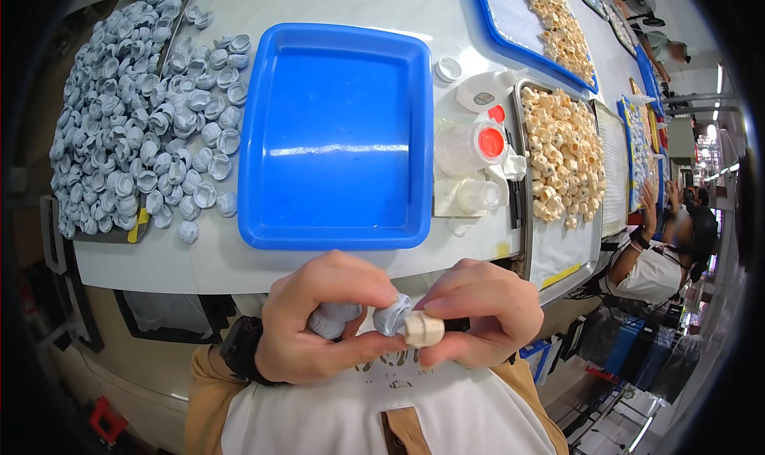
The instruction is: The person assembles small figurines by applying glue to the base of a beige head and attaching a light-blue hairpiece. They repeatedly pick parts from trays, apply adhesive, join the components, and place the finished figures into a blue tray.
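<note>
My left hand [323,315] pinches a grey-blue ridged shell piece [391,316] between thumb and forefinger. More of the same grey-blue shells [333,319] are tucked in its curled fingers. My right hand [486,311] grips a small beige hollow piece [424,329], rounded like a doll's head. Shell and beige piece meet, touching, in front of my chest; whether they are joined I cannot tell. A short dark end of something [457,324] shows between the right fingers, the rest hidden. Just beyond both hands lies a blue plastic tray [335,238] with nothing in it.
At left, a large heap of grey-blue shells [119,128] spills over the table. Right of the blue tray stand clear bottles with red tops [462,148]. A metal tray [578,256] bears beige pieces [562,156]; another blue tray [510,45] lies behind. A co-worker [657,256] sits at right.
</note>
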